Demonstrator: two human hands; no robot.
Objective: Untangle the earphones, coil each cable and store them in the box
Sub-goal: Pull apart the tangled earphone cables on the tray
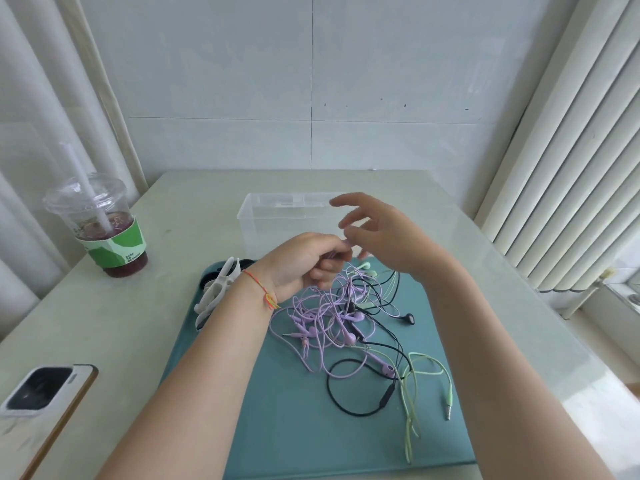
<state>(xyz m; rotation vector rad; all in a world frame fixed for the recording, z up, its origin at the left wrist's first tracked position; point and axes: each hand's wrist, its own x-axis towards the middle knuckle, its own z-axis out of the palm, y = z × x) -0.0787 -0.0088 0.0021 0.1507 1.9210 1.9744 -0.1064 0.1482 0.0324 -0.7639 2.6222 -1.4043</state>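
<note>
— Both hands hover over the teal mat (284, 420): the left hand (304, 268) pinches a lilac earphone cable (317, 318), the right hand (381, 233) spread loose, holding nothing.

— And the tangle?

— Just below the hands, trailing toward the mat's near right corner. The clear plastic box (277, 220) sits beyond, nearer the right hand.

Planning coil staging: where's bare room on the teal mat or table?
Free: near-left teal mat, between left forearm and mat edge; pale table between lidded drink cup and clear plastic box. Crowded: mat centre-right, purple, black and green earphone tangle.
</note>
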